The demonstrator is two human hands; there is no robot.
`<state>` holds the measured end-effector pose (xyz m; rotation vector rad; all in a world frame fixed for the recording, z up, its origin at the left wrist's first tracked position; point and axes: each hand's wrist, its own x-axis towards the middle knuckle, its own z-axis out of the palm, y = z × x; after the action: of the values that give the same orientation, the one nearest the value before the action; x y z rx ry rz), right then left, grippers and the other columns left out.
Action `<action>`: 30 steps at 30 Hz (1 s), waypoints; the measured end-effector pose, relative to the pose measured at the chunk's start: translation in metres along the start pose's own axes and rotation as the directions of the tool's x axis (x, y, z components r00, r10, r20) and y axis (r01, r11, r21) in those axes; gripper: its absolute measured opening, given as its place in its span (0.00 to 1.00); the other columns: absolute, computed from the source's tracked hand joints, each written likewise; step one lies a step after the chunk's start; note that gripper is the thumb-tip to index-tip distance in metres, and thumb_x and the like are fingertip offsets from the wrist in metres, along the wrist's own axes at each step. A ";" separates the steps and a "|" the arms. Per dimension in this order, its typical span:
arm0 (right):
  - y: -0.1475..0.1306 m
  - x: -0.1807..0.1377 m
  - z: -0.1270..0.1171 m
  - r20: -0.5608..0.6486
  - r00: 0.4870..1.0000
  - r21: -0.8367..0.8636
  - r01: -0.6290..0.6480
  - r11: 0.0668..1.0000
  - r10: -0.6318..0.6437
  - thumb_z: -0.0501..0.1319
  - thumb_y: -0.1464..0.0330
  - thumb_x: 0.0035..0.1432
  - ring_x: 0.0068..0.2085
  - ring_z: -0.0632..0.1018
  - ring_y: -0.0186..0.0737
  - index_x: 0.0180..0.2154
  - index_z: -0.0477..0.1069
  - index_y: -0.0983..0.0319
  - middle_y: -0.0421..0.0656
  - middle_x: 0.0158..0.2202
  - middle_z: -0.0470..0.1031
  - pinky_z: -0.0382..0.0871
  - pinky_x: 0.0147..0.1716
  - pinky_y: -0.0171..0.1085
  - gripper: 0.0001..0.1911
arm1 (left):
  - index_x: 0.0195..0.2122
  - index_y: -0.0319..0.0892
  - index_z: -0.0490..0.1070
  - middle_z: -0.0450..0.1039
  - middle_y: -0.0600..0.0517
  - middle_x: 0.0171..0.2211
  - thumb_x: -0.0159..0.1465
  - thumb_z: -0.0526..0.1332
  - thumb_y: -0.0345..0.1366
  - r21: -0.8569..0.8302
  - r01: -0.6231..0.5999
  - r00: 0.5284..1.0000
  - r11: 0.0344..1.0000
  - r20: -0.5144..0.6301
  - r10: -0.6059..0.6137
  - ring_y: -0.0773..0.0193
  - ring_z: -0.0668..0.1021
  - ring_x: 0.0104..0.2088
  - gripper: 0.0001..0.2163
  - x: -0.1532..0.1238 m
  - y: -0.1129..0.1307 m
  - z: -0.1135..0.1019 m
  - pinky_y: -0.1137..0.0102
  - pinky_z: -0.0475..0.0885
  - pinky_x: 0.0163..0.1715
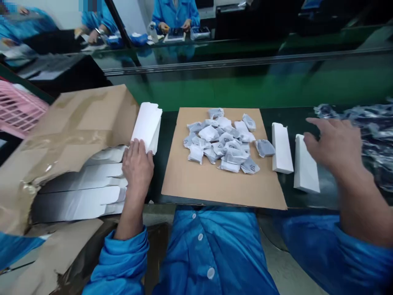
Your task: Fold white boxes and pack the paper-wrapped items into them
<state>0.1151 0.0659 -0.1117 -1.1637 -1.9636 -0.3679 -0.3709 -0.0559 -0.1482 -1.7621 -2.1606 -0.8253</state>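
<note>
My left hand (137,164) is gripping a stack of flat white cartons (147,126) beside the open cardboard box (64,135) — my right hand (333,143), fingers spread, is hovering over the rightmost white box (305,170) on the bench (294,114).

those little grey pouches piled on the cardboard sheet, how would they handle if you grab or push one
The pouches look small, soft and crinkled, so each probably feels light and floppy. Their film looks smooth, so likely a bit slippery. They lie loosely heaped on the cardboard sheet, so a push would probably slide or scatter several; being flat, they shouldn't roll.
</note>
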 end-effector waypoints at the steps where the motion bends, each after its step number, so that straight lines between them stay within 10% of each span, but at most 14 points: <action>1: -0.027 -0.004 -0.001 -0.014 1.000 -0.094 0.016 0.995 -0.018 0.64 0.65 0.58 0.40 0.79 0.58 0.48 0.77 0.58 0.55 0.37 0.79 0.72 0.37 0.54 0.16 | 0.59 0.30 0.66 0.63 0.34 0.63 0.70 0.52 0.40 0.006 -0.005 1.000 1.000 -0.014 0.006 0.41 0.65 0.65 0.22 -0.001 -0.001 0.000 0.46 0.60 0.64; 4: -0.122 -0.021 -0.001 0.074 0.988 0.233 0.115 0.966 -0.136 0.60 0.68 0.61 0.47 0.79 0.55 0.54 0.72 0.56 0.51 0.48 0.79 0.73 0.46 0.55 0.18 | 0.55 0.33 0.71 0.71 0.37 0.59 0.70 0.52 0.39 0.004 -0.021 0.996 1.000 -0.088 0.021 0.45 0.70 0.62 0.18 -0.006 -0.004 0.001 0.48 0.67 0.60; 6: -0.186 -0.030 0.010 0.289 0.949 0.546 -0.056 0.836 -0.126 0.60 0.68 0.64 0.50 0.79 0.48 0.57 0.68 0.55 0.48 0.51 0.78 0.74 0.49 0.51 0.20 | 0.54 0.36 0.72 0.72 0.38 0.58 0.70 0.53 0.37 -0.004 -0.038 0.985 0.999 -0.167 0.037 0.47 0.71 0.61 0.16 -0.012 -0.001 0.004 0.49 0.68 0.59; 9: -0.253 -0.033 0.045 0.589 0.803 0.768 -0.522 0.372 -0.090 0.58 0.61 0.65 0.52 0.78 0.43 0.65 0.55 0.59 0.53 0.60 0.70 0.77 0.47 0.42 0.30 | 0.57 0.40 0.70 0.71 0.40 0.59 0.69 0.54 0.33 -0.019 -0.135 0.947 0.991 -0.297 0.123 0.50 0.71 0.62 0.16 -0.039 0.025 0.016 0.48 0.68 0.59; 12: -0.268 -0.026 0.074 0.594 0.799 0.788 -0.601 0.135 0.089 0.56 0.59 0.66 0.50 0.78 0.42 0.62 0.58 0.65 0.54 0.57 0.71 0.76 0.47 0.40 0.27 | 0.66 0.47 0.58 0.71 0.41 0.59 0.67 0.56 0.31 -0.103 -0.390 0.899 0.915 -0.259 0.354 0.51 0.70 0.63 0.25 -0.084 0.066 0.018 0.46 0.66 0.61; 14: -0.249 -0.020 0.075 0.575 0.812 0.780 -0.580 0.235 0.097 0.56 0.62 0.65 0.45 0.79 0.42 0.54 0.67 0.66 0.49 0.48 0.77 0.76 0.44 0.39 0.20 | 0.69 0.52 0.49 0.64 0.42 0.64 0.65 0.61 0.39 -0.239 -0.469 0.882 0.850 -0.167 0.440 0.49 0.66 0.65 0.33 -0.108 0.084 0.005 0.44 0.63 0.62; 16: -0.221 -0.014 0.061 0.625 0.769 0.740 -0.530 0.415 -0.133 0.59 0.64 0.63 0.40 0.79 0.39 0.45 0.71 0.65 0.43 0.42 0.78 0.75 0.37 0.35 0.12 | 0.70 0.53 0.44 0.54 0.42 0.69 0.65 0.60 0.47 -0.421 -0.297 0.948 0.857 -0.239 0.211 0.46 0.61 0.67 0.36 -0.114 0.088 -0.017 0.43 0.65 0.61; 18: -0.196 -0.010 0.041 0.659 0.612 0.735 -0.402 0.546 -0.437 0.61 0.66 0.63 0.35 0.78 0.35 0.40 0.73 0.62 0.39 0.37 0.78 0.73 0.31 0.31 0.07 | 0.70 0.48 0.46 0.57 0.40 0.68 0.65 0.57 0.51 -0.637 -0.013 0.983 0.771 -0.151 -0.107 0.44 0.66 0.64 0.35 -0.103 0.080 -0.038 0.48 0.71 0.55; 20: -0.185 -0.010 0.026 0.630 0.479 0.764 -0.239 0.599 -0.612 0.58 0.65 0.66 0.33 0.79 0.32 0.41 0.73 0.58 0.37 0.35 0.79 0.71 0.28 0.29 0.07 | 0.59 0.43 0.66 0.76 0.42 0.52 0.61 0.64 0.50 -0.681 0.255 0.965 0.687 0.226 -0.135 0.48 0.79 0.50 0.28 -0.086 0.069 -0.049 0.61 0.78 0.42; 23: -0.195 -0.026 0.018 0.609 0.622 0.594 0.053 0.803 -0.492 0.58 0.59 0.66 0.42 0.81 0.41 0.55 0.68 0.58 0.45 0.45 0.79 0.75 0.34 0.36 0.19 | 0.37 0.40 0.78 0.80 0.50 0.32 0.55 0.69 0.47 -0.635 0.462 0.877 0.619 0.429 -0.215 0.59 0.80 0.33 0.16 -0.069 0.063 -0.042 0.71 0.75 0.29; 26: -0.215 -0.050 0.020 0.494 0.796 0.234 0.266 0.935 -0.350 0.63 0.53 0.60 0.46 0.78 0.55 0.63 0.59 0.70 0.58 0.49 0.76 0.75 0.41 0.49 0.38 | 0.37 0.39 0.78 0.79 0.51 0.33 0.55 0.69 0.47 -0.728 0.541 0.841 0.420 0.458 -0.289 0.61 0.79 0.33 0.16 -0.070 0.065 -0.026 0.70 0.75 0.32; 30: -0.220 -0.063 0.020 0.429 0.780 0.157 0.432 0.888 -0.455 0.59 0.61 0.64 0.48 0.76 0.55 0.61 0.62 0.73 0.59 0.51 0.75 0.73 0.45 0.50 0.30 | 0.41 0.39 0.78 0.80 0.48 0.36 0.57 0.68 0.44 -0.704 0.634 0.760 0.319 0.643 -0.089 0.59 0.80 0.34 0.16 -0.078 0.054 -0.023 0.69 0.77 0.31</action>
<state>-0.0625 -0.0769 -0.1401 -0.7803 -2.6600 -0.2973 -0.3036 -0.1261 -0.1543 -2.0224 -2.8020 -2.3084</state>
